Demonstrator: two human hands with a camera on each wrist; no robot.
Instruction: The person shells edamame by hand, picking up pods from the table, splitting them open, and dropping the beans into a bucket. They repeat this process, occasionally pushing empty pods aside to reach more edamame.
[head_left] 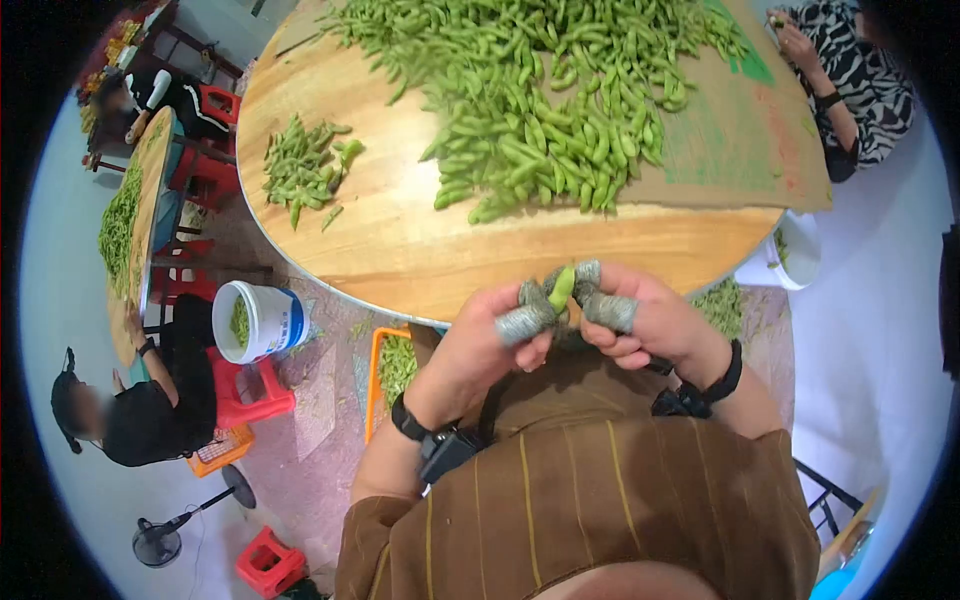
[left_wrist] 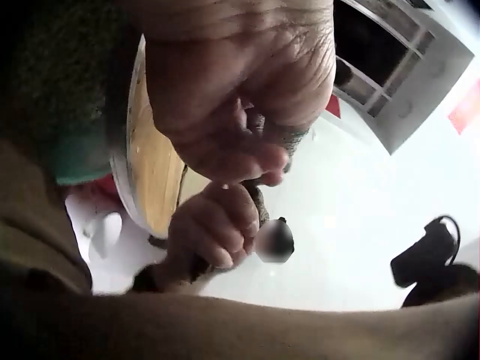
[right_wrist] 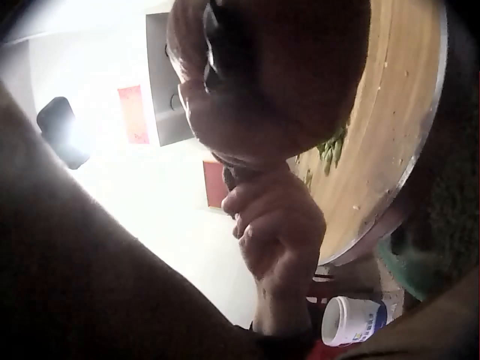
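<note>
In the head view a green bean pod [head_left: 563, 287] stands between both hands at the table's near edge. The left hand [head_left: 492, 330] pinches it, thumb and finger wrapped in silvery tape. The right hand [head_left: 650, 318], taped the same way, has its fingertips curled against the pod's other side. In the left wrist view the left palm [left_wrist: 240, 90] hides the pod, with the right hand [left_wrist: 214, 229] close below. In the right wrist view the right hand [right_wrist: 277, 82] is dark, touching the left hand [right_wrist: 281, 225].
A large heap of pods [head_left: 560, 130] covers the far part of the round table [head_left: 390, 240], partly on cardboard [head_left: 730, 150]. A smaller pile [head_left: 300, 165] lies at left. Buckets [head_left: 262, 320] stand beside the table; an orange crate [head_left: 375, 380] is below. Other people sit left and right.
</note>
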